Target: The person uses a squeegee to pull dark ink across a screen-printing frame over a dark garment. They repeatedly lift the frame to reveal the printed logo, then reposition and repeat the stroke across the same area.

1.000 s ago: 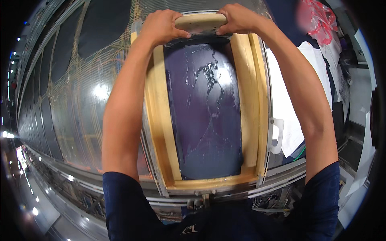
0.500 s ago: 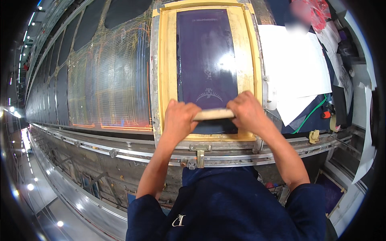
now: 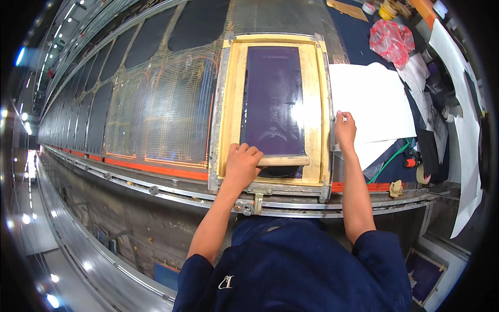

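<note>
pale wooden squeegee bar point(image 3: 287, 161) sits at the near end of our yellow-rimmed purple screen point(image 3: 273, 93); our left hand point(image 3: 242, 165) grips the bar, our right hand point(image 3: 346, 131) curls beside the screen, can't tell around what.

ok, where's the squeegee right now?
Head view, just right of centre: the squeegee sits crosswise at the near end of the yellow-framed screen, its left end in the left hand.
</note>
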Tool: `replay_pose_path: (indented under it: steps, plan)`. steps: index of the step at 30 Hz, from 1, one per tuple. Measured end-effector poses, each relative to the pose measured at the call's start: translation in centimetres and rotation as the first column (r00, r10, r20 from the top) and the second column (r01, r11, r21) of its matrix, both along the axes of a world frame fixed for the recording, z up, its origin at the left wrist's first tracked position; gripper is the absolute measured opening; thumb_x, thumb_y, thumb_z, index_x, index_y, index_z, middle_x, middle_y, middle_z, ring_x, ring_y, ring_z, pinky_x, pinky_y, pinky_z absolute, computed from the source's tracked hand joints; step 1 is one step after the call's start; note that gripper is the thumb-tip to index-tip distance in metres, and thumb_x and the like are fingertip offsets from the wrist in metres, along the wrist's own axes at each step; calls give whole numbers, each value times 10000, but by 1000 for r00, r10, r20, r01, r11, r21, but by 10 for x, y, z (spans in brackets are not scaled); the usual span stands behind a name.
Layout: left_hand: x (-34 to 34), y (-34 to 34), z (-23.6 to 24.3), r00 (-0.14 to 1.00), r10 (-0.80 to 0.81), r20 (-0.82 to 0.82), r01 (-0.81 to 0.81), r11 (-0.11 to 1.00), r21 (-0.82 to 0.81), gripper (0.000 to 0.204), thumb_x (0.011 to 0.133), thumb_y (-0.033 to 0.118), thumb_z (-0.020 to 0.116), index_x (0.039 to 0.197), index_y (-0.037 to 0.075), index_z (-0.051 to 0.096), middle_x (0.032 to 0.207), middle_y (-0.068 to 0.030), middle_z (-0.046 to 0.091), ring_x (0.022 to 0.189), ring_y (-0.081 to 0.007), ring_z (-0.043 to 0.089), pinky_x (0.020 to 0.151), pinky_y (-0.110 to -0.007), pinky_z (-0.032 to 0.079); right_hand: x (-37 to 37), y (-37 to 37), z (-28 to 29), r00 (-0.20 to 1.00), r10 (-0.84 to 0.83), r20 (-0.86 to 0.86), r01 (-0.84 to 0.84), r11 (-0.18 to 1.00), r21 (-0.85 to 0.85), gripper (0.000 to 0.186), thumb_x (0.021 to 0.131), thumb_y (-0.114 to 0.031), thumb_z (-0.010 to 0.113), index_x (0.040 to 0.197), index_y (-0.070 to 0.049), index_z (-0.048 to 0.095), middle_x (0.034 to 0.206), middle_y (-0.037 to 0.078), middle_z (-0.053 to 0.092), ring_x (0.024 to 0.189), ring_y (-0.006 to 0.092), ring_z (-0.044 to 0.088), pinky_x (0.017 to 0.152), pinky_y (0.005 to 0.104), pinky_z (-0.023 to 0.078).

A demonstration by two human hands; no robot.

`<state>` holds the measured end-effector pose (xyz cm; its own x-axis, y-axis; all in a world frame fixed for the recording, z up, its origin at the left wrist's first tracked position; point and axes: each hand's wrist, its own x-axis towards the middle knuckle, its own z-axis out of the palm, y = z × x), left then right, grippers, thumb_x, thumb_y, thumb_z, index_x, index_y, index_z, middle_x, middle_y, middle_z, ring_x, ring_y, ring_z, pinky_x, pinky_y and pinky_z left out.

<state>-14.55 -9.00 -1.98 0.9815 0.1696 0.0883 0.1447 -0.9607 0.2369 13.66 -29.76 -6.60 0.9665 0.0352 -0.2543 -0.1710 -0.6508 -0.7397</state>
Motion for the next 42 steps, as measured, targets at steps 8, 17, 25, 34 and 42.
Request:
replay_pose_path:
  steps: [8,17,25,34,42]
  plan:
    - [-15,2,7,988,-9,152,28,992,-120,331,649,176,836,958,169,719,952,23,680,944,-213,640,882,-407,434,6,-10,43,970,33,242,-75,983,165,232,972,-279,678,992,-48,688,758,53,626,666,112,512,621,314,430]
    - [-94,119,32,987,92,134,-90,996,-19,284,682,161,776,960,195,728,970,21,675,1009,-206,634,959,-413,425,-70,92,79,965,26,261,-140,893,428,215,1003,-284,676,958,-79,626,636,-63,474,505,48,368,440,271,237]
    - [-240,342,44,944,214,251,-174,970,-171,258,665,183,864,910,172,783,846,-37,713,852,-277,672,813,-437,471,-224,364,86,898,87,431,-166,975,147,304,911,-305,743,1082,-67,662,885,126,684,808,252,642,739,395,501]
    - [-327,569,46,940,311,137,-283,940,-191,251,714,204,878,926,117,776,920,-58,730,971,-281,658,908,-435,409,-339,584,112,925,169,340,-292,890,351,478,899,-336,700,1180,25,560,939,311,708,953,491,685,876,516,536]
    - [-416,737,19,960,262,94,-259,965,-51,259,691,170,885,912,120,760,907,-39,713,944,-267,641,889,-413,397,-424,749,37,936,56,347,-230,844,485,385,896,-310,711,1063,0,557,635,210,630,617,373,669,599,468,497]
